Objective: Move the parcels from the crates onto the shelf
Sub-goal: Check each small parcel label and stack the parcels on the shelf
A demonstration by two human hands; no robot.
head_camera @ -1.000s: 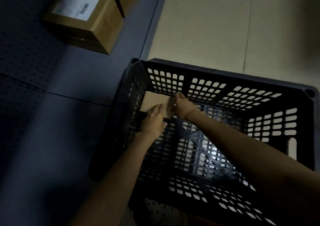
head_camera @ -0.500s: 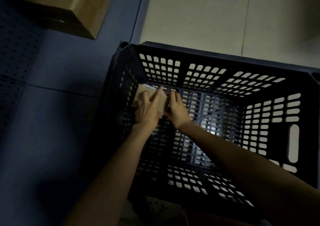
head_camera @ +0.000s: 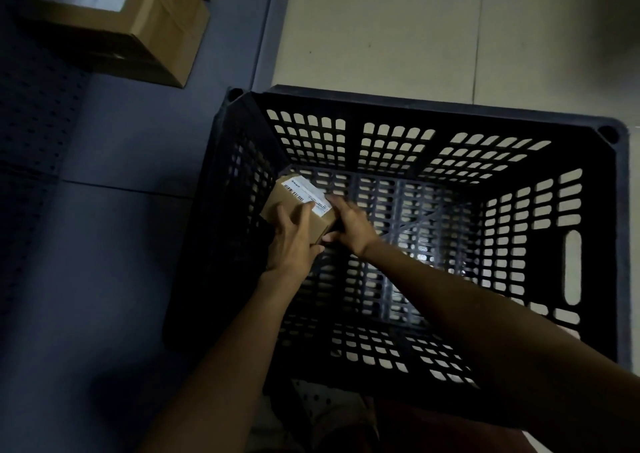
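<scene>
A small brown cardboard parcel [head_camera: 300,200] with a white barcode label sits in the far left corner of the black slotted crate [head_camera: 429,106]. My left hand [head_camera: 294,241] grips its near left side, fingers laid over the top. On the parcel's right edge my right hand [head_camera: 348,224] holds it, thumb underneath. Both arms reach down into the crate from the near side. The dark blue shelf [head_camera: 114,154] lies to the left of the crate.
A larger brown box [head_camera: 138,26] with a white label rests on the shelf at the top left, a second box edge behind it. Beige floor tiles [head_camera: 398,29] lie beyond the crate. No other parcel shows inside the crate.
The parcel has tilted so its white label faces up. My left hand slid further over its top and my right hand shifted to its right edge.
</scene>
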